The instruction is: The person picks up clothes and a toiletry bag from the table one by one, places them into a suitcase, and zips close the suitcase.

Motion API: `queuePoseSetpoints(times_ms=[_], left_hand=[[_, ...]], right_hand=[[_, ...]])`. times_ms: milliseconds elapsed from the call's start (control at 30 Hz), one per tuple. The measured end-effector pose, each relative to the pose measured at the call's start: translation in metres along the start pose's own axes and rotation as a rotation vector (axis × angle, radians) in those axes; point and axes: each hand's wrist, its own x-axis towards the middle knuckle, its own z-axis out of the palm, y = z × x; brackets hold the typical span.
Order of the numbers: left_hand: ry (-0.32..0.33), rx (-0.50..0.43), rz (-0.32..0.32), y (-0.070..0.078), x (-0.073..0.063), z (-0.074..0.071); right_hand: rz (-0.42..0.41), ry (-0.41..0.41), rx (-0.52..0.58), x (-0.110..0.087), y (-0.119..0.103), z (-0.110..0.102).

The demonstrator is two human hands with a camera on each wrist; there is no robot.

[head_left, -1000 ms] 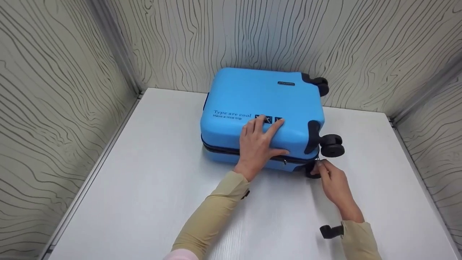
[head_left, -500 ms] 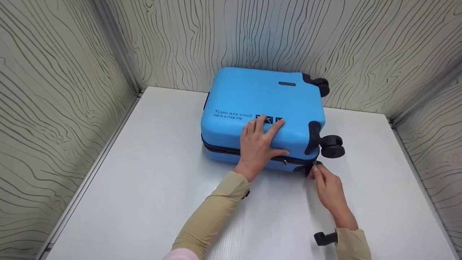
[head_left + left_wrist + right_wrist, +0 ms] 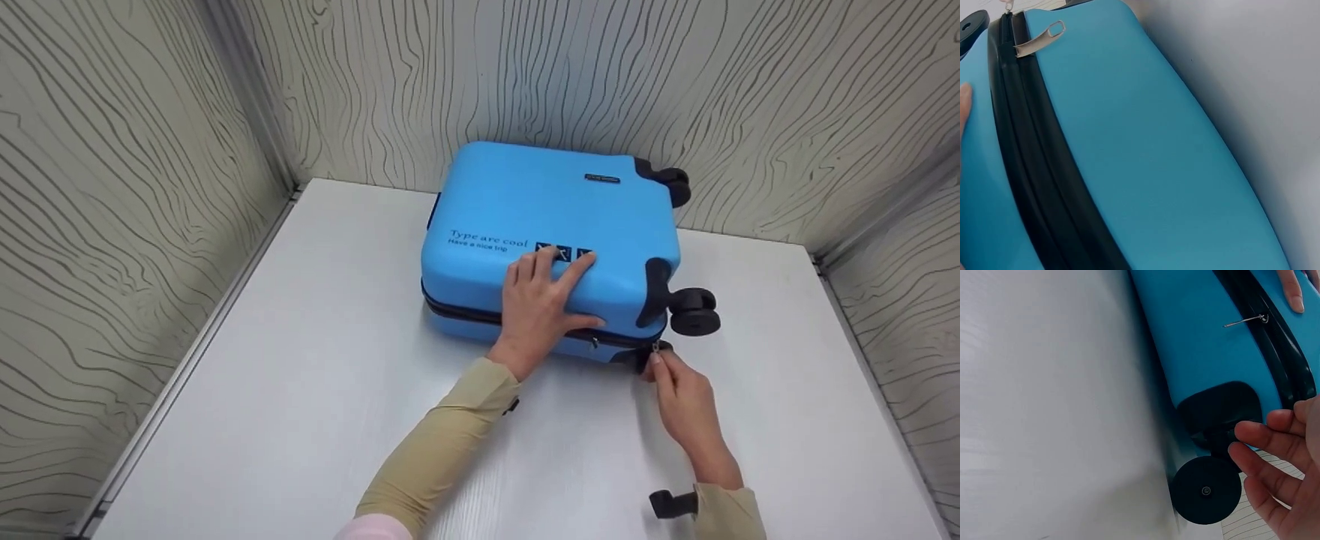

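Note:
A blue hard-shell suitcase [image 3: 555, 202] lies flat on the white table, its black zipper seam [image 3: 1033, 135] running round the side. My left hand [image 3: 534, 307] rests on the near edge of the shell, fingers spread on top and thumb by the seam. At the near right corner my right hand [image 3: 686, 397] pinches a small metal zipper pull [image 3: 655, 347] between thumb and forefinger; its other fingers are loosely bent by the lower wheel [image 3: 1206, 490]. A second zipper pull [image 3: 1041, 40] hangs free on the seam, left of that corner. The pinched pull is hidden in the right wrist view.
Black wheels [image 3: 694, 311] stick out from the suitcase's right end. Behind it stands a wood-grain patterned wall [image 3: 375, 90], with similar walls at both sides. White tabletop [image 3: 300, 360] stretches left and in front of the case.
My right hand has drawn the zipper pull slightly left and toward me around the corner. The left hand stays in place on the shell. The whole scene shifts a little in view.

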Motion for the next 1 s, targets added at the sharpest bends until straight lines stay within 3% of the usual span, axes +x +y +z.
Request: queuePoseSetpoints(times_ms=[500, 833, 1000], left_hand=[[0.003, -0.019, 0.004, 0.0, 0.001, -0.003], [-0.015, -0.049, 0.031, 0.0, -0.001, -0.002], [-0.001, -0.042, 0.042, -0.003, -0.002, -0.001]], right_hand=[[-0.029, -0.073, 0.052, -0.009, -0.022, 0.015], [-0.085, -0.099, 0.087, -0.003, -0.04, 0.038], [-0.08, -0.076, 0.081, -0.002, -0.043, 0.046]])
